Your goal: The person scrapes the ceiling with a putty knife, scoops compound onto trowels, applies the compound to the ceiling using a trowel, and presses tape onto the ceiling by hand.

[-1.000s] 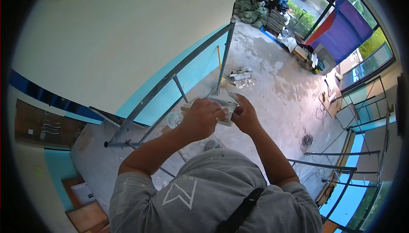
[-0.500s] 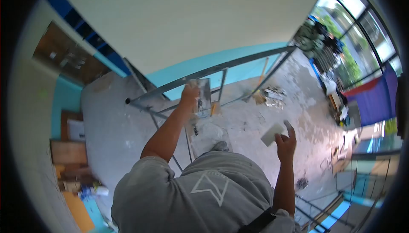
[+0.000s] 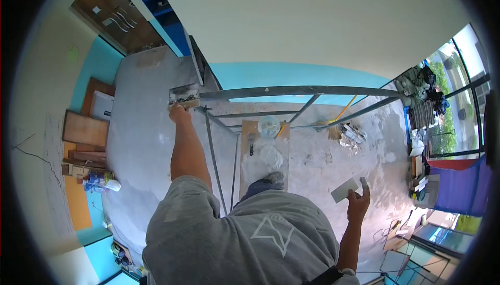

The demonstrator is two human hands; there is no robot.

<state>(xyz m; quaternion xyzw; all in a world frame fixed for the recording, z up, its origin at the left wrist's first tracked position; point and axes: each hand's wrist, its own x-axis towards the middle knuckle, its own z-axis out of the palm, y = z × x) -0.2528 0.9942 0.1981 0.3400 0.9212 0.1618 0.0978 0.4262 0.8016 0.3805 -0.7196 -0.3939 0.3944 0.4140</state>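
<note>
My left hand reaches forward, closed on a plastering trowel with a flat, smeared metal blade. The trowel sits at the left end of a grey metal scaffold rail; I cannot tell whether the two touch. Out to the right, my right hand pinches a pale, flat rectangular plate, perhaps a scraper, between thumb and fingers. Below me, a narrow plank bears a clear round tub and a crumpled plastic bag.
A cream and turquoise wall rises beyond the rail. Bags are heaped by the window at right. Debris lies on the floor below. Wooden boards lean on the left wall.
My left hand has carried the trowel leftward to the end of the rail. The view has turned, showing more of the left side. The right hand still holds the pale plate.
</note>
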